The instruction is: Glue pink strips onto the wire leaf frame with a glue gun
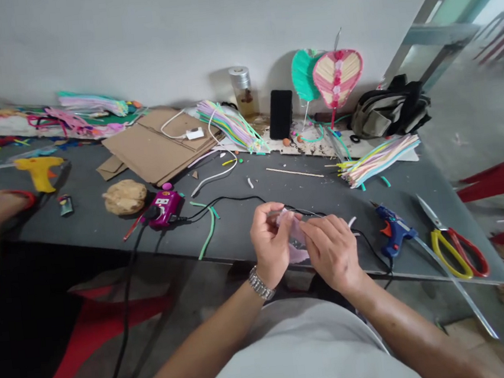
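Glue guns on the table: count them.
2. A yellow plastic hot glue gun lies at the left end of the dark grey table; a blue plastic hot glue gun with an orange trigger lies near its right front edge. Others may be hidden.

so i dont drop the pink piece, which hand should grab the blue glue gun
Right, likely: the right hand sits nearer the blue glue gun, while the left hand lies beyond the pink piece both hold.
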A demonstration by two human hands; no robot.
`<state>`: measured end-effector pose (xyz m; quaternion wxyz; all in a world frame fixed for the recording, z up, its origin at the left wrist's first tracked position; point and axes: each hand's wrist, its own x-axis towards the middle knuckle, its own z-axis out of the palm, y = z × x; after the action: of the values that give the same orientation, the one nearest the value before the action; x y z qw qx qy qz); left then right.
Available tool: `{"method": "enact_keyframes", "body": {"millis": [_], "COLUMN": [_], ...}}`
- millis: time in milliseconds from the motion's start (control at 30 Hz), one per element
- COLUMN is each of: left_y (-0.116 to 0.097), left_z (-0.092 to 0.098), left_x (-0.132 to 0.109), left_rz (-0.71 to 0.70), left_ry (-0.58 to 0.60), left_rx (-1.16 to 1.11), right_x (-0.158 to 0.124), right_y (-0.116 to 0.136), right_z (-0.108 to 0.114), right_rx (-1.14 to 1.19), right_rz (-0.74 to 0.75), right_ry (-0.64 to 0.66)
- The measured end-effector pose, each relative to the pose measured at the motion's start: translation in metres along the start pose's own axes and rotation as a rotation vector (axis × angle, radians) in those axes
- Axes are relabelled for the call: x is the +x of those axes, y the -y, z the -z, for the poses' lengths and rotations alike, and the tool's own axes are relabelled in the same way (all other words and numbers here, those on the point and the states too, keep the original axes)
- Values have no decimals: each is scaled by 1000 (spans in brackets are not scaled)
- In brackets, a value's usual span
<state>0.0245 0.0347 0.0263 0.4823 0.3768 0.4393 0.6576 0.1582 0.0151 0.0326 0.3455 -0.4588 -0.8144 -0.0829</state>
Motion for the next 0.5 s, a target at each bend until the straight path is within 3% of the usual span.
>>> {"method": "enact_keyframes", "body": {"millis": [200, 367, 500], "left_y": [17, 16, 10], "left_z": [2, 0, -2], "left_x": [5, 6, 8], "left_rz": [-134, -91, 16], "left_ry": [-93, -98, -109], "left_rx": [57, 103, 3], "right_x": [-3, -2, -2], "right_y": [-3, -3, -4], "right_z": [-3, -6, -7], "right_rx": [-7, -6, 9], "right_rz": [21, 8, 2], "right_ry": [-19, -24, -12]}}
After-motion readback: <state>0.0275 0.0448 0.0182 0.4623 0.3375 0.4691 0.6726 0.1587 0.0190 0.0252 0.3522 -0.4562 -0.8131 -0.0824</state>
